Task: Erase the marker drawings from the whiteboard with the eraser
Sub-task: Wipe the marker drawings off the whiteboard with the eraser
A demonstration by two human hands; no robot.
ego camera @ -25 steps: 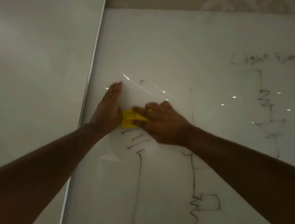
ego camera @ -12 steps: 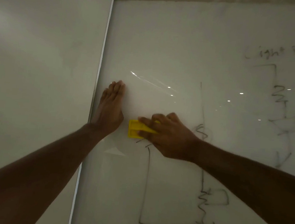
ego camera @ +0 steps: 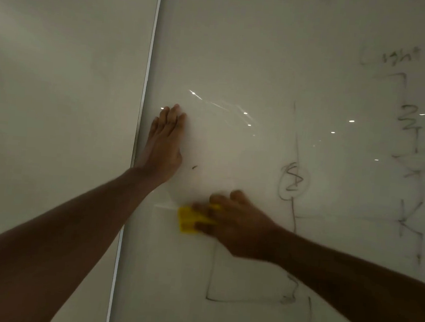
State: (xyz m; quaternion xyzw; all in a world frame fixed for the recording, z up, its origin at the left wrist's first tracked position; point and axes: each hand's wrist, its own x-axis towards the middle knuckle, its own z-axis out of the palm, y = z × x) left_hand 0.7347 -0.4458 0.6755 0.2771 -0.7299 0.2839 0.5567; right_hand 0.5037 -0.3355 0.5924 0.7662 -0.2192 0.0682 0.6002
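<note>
A glossy white whiteboard (ego camera: 267, 50) fills most of the dim view, its thin pale metal edge strip (ego camera: 146, 83) running top to bottom just left of centre. Left of that strip lies a plain off-white panel (ego camera: 60, 70) with nothing on it.

The left hand (ego camera: 165, 144) lies flat on the board just right of the strip, fingers straight, close together and pointing up, holding nothing. A small dark marker fleck (ego camera: 194, 167) sits just right of this hand.

Lower and to the right, the right hand (ego camera: 236, 224) presses a small yellow block eraser (ego camera: 188, 221) against the board, fingers laid over its right part and gripping it; its left part shows beyond the fingertips. The hand is motion-blurred.

Below the eraser a dark, right-angled marker line (ego camera: 210, 289) drops and turns right along the bottom. Right of the right hand stands a circled squiggle (ego camera: 293, 180) on a thin vertical line. Further right are more zigzags and strokes (ego camera: 410, 152) under faint, unreadable handwriting (ego camera: 400, 58).

The board above and between the two hands is open and nearly unmarked, with small bright light reflections (ego camera: 245, 113) scattered across it. The left forearm (ego camera: 72, 225) crosses the edge strip from the lower left.
</note>
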